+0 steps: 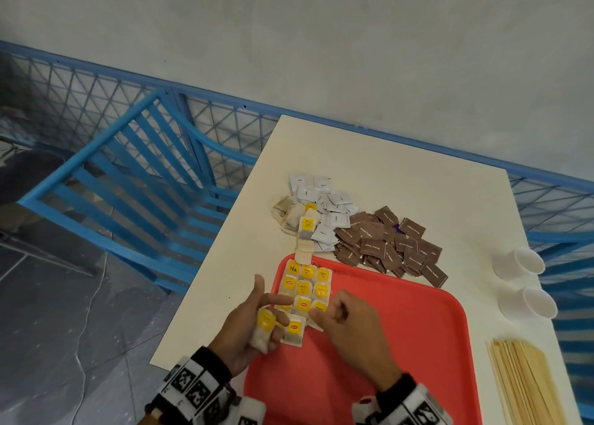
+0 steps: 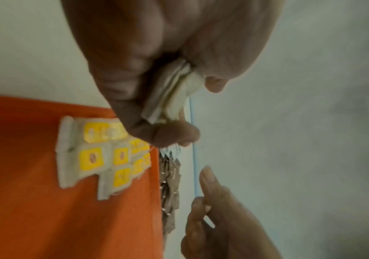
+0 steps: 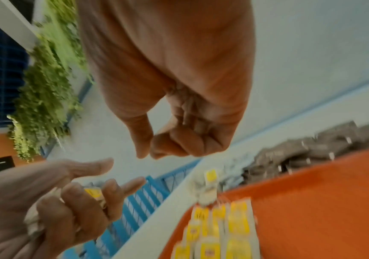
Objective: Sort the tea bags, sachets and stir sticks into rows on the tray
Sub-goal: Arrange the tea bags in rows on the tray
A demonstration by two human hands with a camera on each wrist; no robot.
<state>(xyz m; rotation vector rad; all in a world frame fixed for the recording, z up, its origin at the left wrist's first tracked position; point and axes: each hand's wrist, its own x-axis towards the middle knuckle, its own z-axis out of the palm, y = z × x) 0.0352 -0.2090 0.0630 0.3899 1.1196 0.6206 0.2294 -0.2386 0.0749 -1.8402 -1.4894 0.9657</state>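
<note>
A red tray (image 1: 401, 344) lies on the white table (image 1: 369, 167). Yellow-tagged tea bags (image 1: 307, 285) lie in neat rows at the tray's far left corner, also visible in the left wrist view as tea bag rows (image 2: 103, 157). My left hand (image 1: 266, 310) grips a small bundle of tea bags (image 1: 265, 330) at the tray's left rim, with index finger and thumb stretched out. My right hand (image 1: 334, 310) hovers just right of the rows, fingers curled, thumb on index fingertip. In the right wrist view nothing shows between its fingers (image 3: 170, 145).
Behind the tray lie loose tea bags (image 1: 299, 222), white sachets (image 1: 324, 199) and a heap of brown sachets (image 1: 385, 244). Wooden stir sticks (image 1: 527, 383) lie at the table's right edge near two paper cups (image 1: 527, 262). A blue chair (image 1: 128, 174) stands left.
</note>
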